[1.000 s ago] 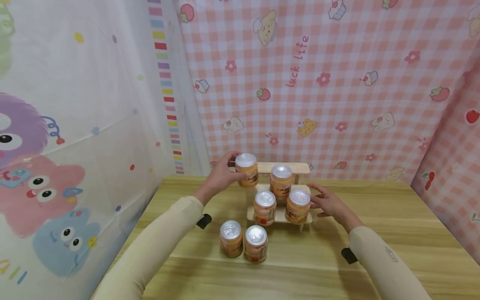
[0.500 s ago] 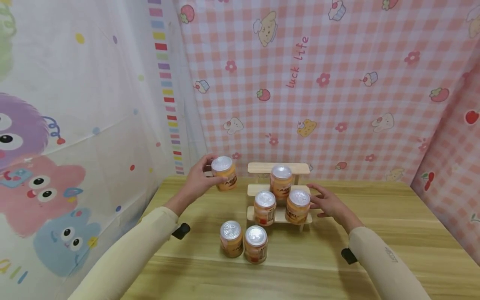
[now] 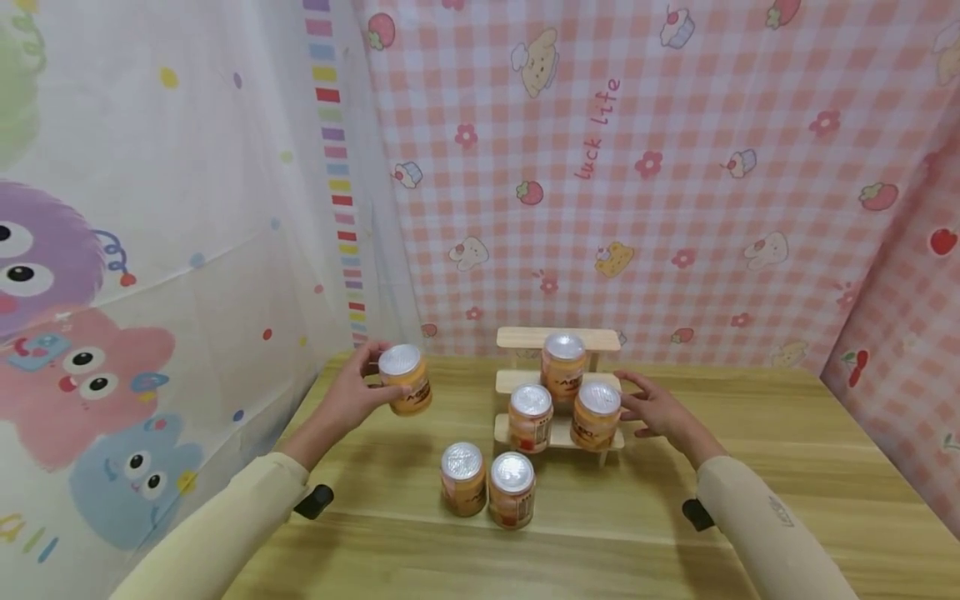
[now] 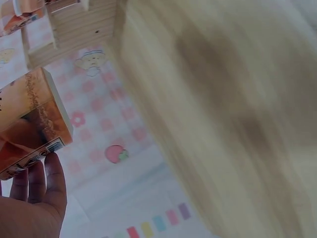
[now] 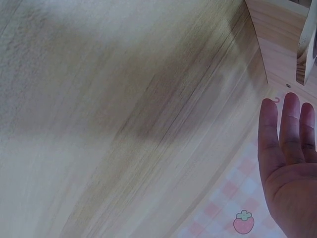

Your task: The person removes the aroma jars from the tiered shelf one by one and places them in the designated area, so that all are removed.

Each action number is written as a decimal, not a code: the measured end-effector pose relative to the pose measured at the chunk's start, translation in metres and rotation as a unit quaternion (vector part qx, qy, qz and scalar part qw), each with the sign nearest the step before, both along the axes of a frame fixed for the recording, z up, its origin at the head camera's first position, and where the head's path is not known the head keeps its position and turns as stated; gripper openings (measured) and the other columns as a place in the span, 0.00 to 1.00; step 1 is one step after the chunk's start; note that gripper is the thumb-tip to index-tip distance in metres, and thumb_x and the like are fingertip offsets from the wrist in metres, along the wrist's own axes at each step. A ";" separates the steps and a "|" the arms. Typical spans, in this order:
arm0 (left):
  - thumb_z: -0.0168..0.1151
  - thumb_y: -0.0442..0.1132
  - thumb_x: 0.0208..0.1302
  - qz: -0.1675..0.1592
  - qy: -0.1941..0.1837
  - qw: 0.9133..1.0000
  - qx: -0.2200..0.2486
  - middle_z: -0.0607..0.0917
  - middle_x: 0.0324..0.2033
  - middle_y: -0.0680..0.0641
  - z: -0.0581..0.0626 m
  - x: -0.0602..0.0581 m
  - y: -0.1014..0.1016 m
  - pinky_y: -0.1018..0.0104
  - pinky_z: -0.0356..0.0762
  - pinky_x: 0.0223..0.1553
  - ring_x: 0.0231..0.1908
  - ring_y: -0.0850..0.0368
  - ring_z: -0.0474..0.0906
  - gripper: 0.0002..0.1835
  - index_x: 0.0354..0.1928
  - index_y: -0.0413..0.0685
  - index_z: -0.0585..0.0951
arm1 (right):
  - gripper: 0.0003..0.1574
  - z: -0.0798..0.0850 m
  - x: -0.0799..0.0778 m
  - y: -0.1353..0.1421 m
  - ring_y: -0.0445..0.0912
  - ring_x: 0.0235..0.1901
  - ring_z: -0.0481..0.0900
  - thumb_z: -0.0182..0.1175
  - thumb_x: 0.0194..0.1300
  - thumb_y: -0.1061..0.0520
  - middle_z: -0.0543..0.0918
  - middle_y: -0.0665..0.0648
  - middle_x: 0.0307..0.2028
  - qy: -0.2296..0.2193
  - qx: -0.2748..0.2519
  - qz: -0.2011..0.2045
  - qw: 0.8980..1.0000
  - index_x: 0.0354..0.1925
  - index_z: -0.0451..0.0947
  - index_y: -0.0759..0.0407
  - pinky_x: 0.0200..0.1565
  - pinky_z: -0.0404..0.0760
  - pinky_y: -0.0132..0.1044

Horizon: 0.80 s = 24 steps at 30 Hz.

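My left hand (image 3: 351, 398) grips an orange can (image 3: 406, 382) with a silver lid, held upright to the left of a small three-tier wooden rack (image 3: 517, 381). In the left wrist view the can (image 4: 37, 121) shows its printed label, fingers curled against its underside edge. My right hand (image 3: 660, 410) is at the rack's right end, fingers extended and loosely bent, fingertips right by the rack's side. Nothing shows in its palm in the right wrist view. One can (image 3: 563, 364) stands on the middle tier; a left can (image 3: 530, 417) and a right can (image 3: 596, 416) stand on the bottom tier.
Two more orange cans, a left one (image 3: 463, 479) and a right one (image 3: 512, 490), stand side by side on the wooden table (image 3: 600, 533) in front of the rack. A pink checked cloth (image 3: 660, 208) hangs behind, and a white cartoon-printed sheet (image 3: 225, 317) hangs along the left.
My left hand has carried the can from the rack's top left out to the left and lower, toward the table. The right hand has stayed by the rack.
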<state>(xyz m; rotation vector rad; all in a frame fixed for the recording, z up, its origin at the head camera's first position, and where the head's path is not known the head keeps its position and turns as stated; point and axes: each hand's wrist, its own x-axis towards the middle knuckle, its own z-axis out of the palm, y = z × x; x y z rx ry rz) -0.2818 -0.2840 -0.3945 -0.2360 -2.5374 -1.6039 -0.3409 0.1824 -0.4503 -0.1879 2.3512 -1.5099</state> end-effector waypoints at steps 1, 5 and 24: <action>0.74 0.36 0.55 0.000 -0.001 1.000 0.000 0.73 0.57 0.39 -0.002 0.002 -0.002 0.52 0.77 0.51 0.58 0.41 0.71 0.37 0.65 0.41 0.67 | 0.37 0.000 0.000 0.000 0.68 0.60 0.72 0.47 0.79 0.50 0.62 0.79 0.67 0.000 0.000 -0.001 1.000 0.78 0.47 0.56 0.48 0.80 0.56; 0.74 0.35 0.56 0.002 -0.009 1.000 0.003 0.73 0.58 0.38 -0.013 0.011 -0.008 0.52 0.77 0.52 0.59 0.41 0.71 0.38 0.66 0.40 0.66 | 0.37 0.000 0.000 0.001 0.68 0.61 0.71 0.47 0.79 0.50 0.61 0.78 0.67 -0.002 0.000 0.001 1.000 0.78 0.47 0.55 0.48 0.80 0.56; 0.76 0.30 0.52 0.015 -0.026 0.999 0.019 0.75 0.54 0.37 -0.058 0.030 -0.008 0.59 0.78 0.50 0.55 0.40 0.74 0.36 0.62 0.37 0.69 | 0.36 -0.001 -0.002 0.001 0.68 0.61 0.71 0.46 0.80 0.50 0.60 0.79 0.67 -0.005 -0.005 0.000 1.000 0.78 0.47 0.54 0.50 0.78 0.59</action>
